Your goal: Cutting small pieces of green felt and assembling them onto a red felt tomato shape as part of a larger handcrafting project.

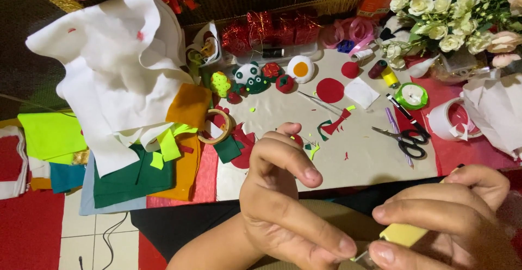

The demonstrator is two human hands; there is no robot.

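My left hand [283, 199] is low in the middle of the head view, fingers curled, its thumb and forefinger tip pinching something small and thin near the bottom edge. My right hand [451, 221] at the lower right grips a pale yellow flat piece [403, 233] between thumb and fingers. The two hands meet at a small shiny tip [361, 256]; what it is stays unclear. Both hands hover over my lap, in front of a white work board [353, 150] strewn with felt scraps.
A pile of white, orange, green and yellow felt sheets [136, 112] lies left. Black scissors [405, 139], a purple pen, tape rolls [448, 119], thread spools, red felt circles [330, 90] and small felt figures [250, 78] sit on the board. White flowers [451, 9] stand at the back right.
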